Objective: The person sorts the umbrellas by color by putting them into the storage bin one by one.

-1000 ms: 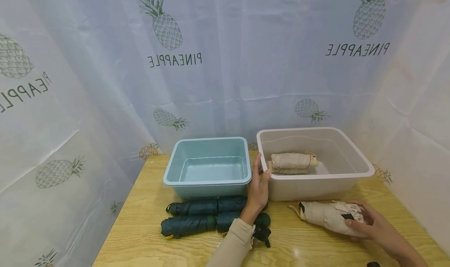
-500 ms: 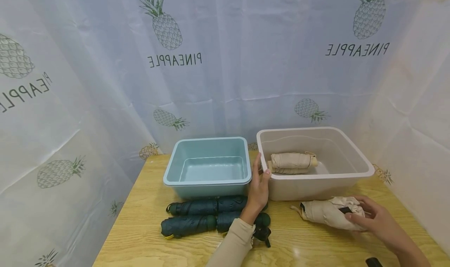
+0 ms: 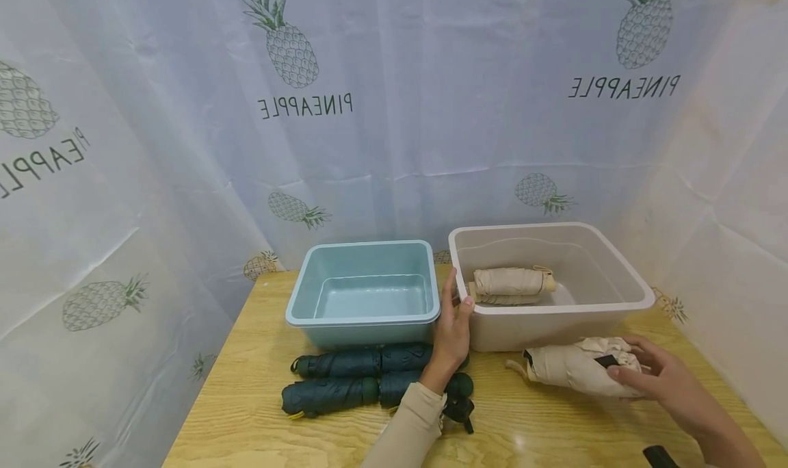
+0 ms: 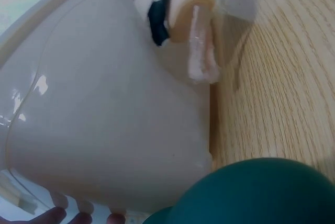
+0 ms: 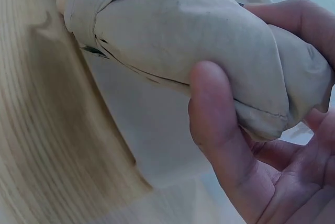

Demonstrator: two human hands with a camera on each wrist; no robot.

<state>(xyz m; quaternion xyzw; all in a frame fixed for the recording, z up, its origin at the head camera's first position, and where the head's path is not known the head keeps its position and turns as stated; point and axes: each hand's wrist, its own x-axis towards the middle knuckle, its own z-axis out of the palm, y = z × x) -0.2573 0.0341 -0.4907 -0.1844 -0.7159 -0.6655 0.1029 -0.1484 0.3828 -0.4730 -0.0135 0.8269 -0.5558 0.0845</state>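
Observation:
My right hand point(image 3: 667, 386) grips a loosely wrapped beige folding umbrella point(image 5: 178, 35) by its right end. The thumb lies along its near side, and the fingers pass behind it. This umbrella is a little above the table, in front of the beige bin point(image 3: 554, 331), with a pale strap hanging from its left end. My left hand point(image 3: 452, 334) rests against the bin's front left corner with fairly straight fingers. Inside the bin, beige folding umbrellas point(image 3: 514, 281) lie at the left, one partly hidden by the front rim.
A light blue bin point(image 3: 369, 321) stands left of the beige one. Several dark green folding umbrellas point(image 3: 329, 394) lie before it, partly covered by my left forearm. A dark object point(image 3: 659, 456) shows at the bottom edge. Pineapple-print curtains point(image 3: 394, 112) surround the wooden table point(image 3: 240, 399).
The beige umbrella in my right hand has risen slightly and moved toward the beige bin. My left hand stays at the bin's corner.

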